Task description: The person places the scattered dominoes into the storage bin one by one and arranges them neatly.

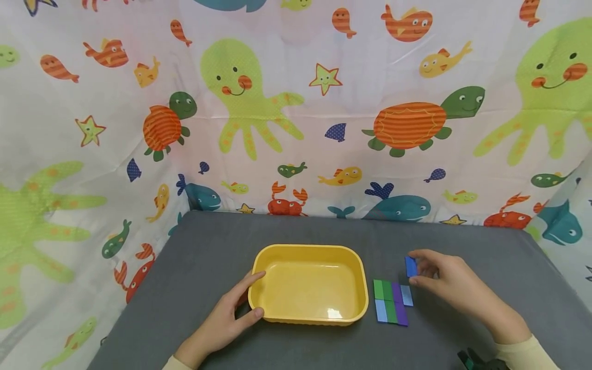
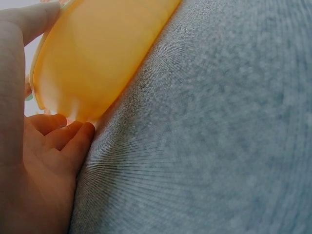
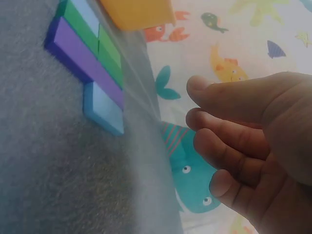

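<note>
A yellow plastic tray (image 1: 307,247) stands on the grey table, and nothing is seen inside it. My left hand (image 1: 226,316) grips its left end, with a finger over the rim and the thumb at the front corner; in the left wrist view, curled fingers touch the outer wall. To the tray's right, my right hand (image 1: 446,275) pinches a blue tile (image 1: 411,266) between thumb and fingertip. That tile does not show in the right wrist view. Just nearer lie light-green (image 1: 378,289), green (image 1: 390,312), purple (image 1: 401,313) and light-blue tiles (image 1: 407,295), packed side by side in two rows.
A white curtain (image 1: 287,128) printed with sea animals hangs behind and beside the grey table (image 1: 222,236). By the right wrist, at the bottom edge of the head view, sits a dark device (image 1: 481,362), partly cut off.
</note>
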`<state>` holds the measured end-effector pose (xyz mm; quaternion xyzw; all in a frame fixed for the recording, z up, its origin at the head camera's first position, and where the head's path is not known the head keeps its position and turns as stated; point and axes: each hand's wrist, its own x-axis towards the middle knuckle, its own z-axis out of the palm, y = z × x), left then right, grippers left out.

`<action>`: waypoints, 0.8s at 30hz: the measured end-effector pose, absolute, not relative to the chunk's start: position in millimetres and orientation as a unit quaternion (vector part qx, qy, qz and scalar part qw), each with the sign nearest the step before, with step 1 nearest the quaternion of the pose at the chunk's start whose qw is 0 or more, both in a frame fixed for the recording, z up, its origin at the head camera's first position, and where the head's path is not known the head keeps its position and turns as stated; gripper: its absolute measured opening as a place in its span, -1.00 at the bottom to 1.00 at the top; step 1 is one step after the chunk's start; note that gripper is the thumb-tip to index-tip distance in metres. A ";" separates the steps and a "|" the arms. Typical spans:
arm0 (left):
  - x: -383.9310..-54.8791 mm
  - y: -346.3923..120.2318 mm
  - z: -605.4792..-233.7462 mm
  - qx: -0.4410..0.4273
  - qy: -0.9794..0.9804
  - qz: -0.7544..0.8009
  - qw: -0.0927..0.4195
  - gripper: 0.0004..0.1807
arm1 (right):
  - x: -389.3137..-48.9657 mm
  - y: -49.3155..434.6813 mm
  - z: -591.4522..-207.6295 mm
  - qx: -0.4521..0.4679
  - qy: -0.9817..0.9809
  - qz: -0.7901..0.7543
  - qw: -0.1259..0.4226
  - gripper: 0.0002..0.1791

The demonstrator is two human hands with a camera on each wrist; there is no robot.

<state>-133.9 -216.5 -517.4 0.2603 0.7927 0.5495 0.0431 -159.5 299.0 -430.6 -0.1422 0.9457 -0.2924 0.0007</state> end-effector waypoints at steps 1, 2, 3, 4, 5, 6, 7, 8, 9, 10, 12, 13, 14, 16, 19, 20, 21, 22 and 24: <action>-134.0 -216.8 -517.7 0.259 0.793 0.550 0.043 -0.26 | -160.7 297.6 -429.3 -0.143 0.946 -0.291 -0.001 -0.48; -134.0 -217.1 -517.8 0.258 0.793 0.550 0.044 -0.26 | -161.6 296.4 -428.0 -0.143 0.946 -0.290 -0.004 -0.48; -134.1 -217.4 -517.9 0.257 0.793 0.550 0.044 -0.27 | -162.3 295.3 -426.9 -0.144 0.946 -0.289 -0.005 -0.47; -134.1 -217.5 -517.9 0.256 0.794 0.550 0.044 -0.27 | -162.7 294.3 -425.9 -0.143 0.947 -0.289 -0.006 -0.47; -134.2 -217.6 -517.9 0.256 0.794 0.550 0.044 -0.27 | -163.0 293.8 -425.2 -0.146 0.946 -0.289 -0.009 -0.47; -134.2 -217.5 -517.9 0.256 0.795 0.549 0.044 -0.27 | -162.9 292.7 -424.2 -0.145 0.946 -0.290 -0.009 -0.47; -134.2 -217.4 -517.9 0.256 0.795 0.547 0.044 -0.27 | -162.8 291.5 -423.0 -0.145 0.946 -0.292 -0.007 -0.46; -134.1 -217.2 -517.8 0.255 0.796 0.547 0.046 -0.28 | -162.6 290.2 -421.6 -0.144 0.945 -0.294 -0.006 -0.46; -134.0 -217.0 -517.7 0.255 0.797 0.546 0.046 -0.28 | -162.4 288.8 -420.1 -0.144 0.944 -0.296 -0.003 -0.46; -134.1 -216.8 -517.7 0.255 0.798 0.545 0.046 -0.28 | -162.3 287.1 -418.6 -0.144 0.944 -0.298 0.000 -0.46; -133.9 -216.5 -517.5 0.254 0.799 0.544 0.046 -0.28 | -162.3 282.7 -415.2 -0.142 0.943 -0.301 0.008 -0.47; -133.8 -216.5 -517.3 0.254 0.799 0.543 0.046 -0.28 | -162.3 280.6 -413.6 -0.142 0.943 -0.301 0.010 -0.47; -133.7 -216.3 -517.0 0.253 0.800 0.542 0.046 -0.28 | -162.4 278.8 -412.4 -0.143 0.943 -0.301 0.011 -0.47; -133.5 -215.9 -516.2 0.253 0.801 0.541 0.045 -0.28 | -162.8 275.1 -410.3 -0.146 0.942 -0.302 0.014 -0.47; -132.5 -215.7 -515.2 0.251 0.802 0.541 0.046 -0.28 | -163.6 270.5 -407.8 -0.152 0.941 -0.303 0.016 -0.45; -132.2 -215.7 -515.0 0.251 0.802 0.541 0.046 -0.28 | -164.0 269.1 -407.1 -0.154 0.940 -0.305 0.018 -0.44; -131.9 -215.6 -514.7 0.251 0.802 0.541 0.046 -0.28 | -164.2 267.6 -406.5 -0.155 0.939 -0.306 0.020 -0.44; -131.5 -215.7 -514.5 0.250 0.802 0.541 0.046 -0.28 | -164.6 266.0 -406.1 -0.158 0.938 -0.307 0.020 -0.43; -130.8 -215.6 -513.9 0.249 0.802 0.541 0.046 -0.28 | -165.3 263.2 -405.1 -0.164 0.938 -0.306 0.020 -0.42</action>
